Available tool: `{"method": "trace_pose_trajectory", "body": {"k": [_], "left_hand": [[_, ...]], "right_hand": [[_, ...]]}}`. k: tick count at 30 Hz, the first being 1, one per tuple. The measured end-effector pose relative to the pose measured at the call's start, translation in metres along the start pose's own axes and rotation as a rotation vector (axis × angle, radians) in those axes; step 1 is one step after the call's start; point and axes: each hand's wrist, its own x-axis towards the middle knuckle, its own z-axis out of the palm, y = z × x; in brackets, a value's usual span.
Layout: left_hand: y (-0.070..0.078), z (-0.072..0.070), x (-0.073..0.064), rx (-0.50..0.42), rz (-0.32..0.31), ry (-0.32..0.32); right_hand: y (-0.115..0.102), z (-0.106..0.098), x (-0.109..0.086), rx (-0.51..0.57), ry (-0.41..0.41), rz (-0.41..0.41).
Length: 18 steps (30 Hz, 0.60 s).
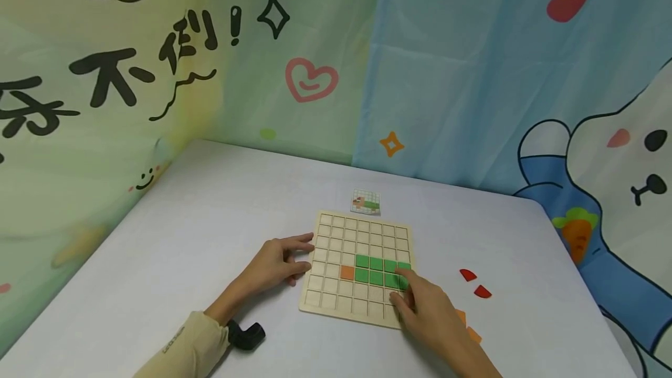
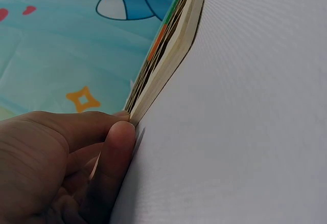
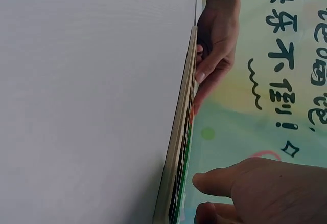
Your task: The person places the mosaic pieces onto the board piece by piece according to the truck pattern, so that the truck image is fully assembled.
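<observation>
A pale wooden grid board (image 1: 333,300) lies flat on the white table. Several green square tiles (image 1: 375,277) fill two neighbouring rows of its cells toward the right side. One orange square tile (image 1: 347,273) sits just left of the lower green row. My left hand (image 1: 275,261) touches the board's left edge, thumb and forefinger set apart along it. Over the right part of the board is my right hand (image 1: 427,308), its forefinger at the rightmost green tiles and its thumb lower, apart from it. Part of those tiles is hidden by that hand.
Behind the board lies a small picture card (image 1: 365,202) with a coloured grid. To the right are two red rounded pieces (image 1: 482,291). Orange pieces (image 1: 474,335) lie beside my right hand, partly covered. Printed cloth (image 1: 451,74) hangs behind the table (image 1: 236,191).
</observation>
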Motion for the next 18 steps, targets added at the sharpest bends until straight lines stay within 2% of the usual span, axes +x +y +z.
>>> {"method": "trace_pose_trajectory", "body": {"k": [9, 15, 18], "left_hand": [[0.000, -0.001, 0.000, -0.018, -0.004, -0.002], [-0.001, -0.001, 0.000, -0.015, -0.003, -0.006], [-0.001, 0.000, 0.001, -0.008, 0.003, -0.004]], "right_hand": [[0.028, -0.014, -0.024, -0.029, 0.045, 0.044], [0.039, -0.021, -0.034, -0.059, -0.051, 0.191], [0.044, -0.023, -0.037, -0.069, -0.080, 0.232]]}}
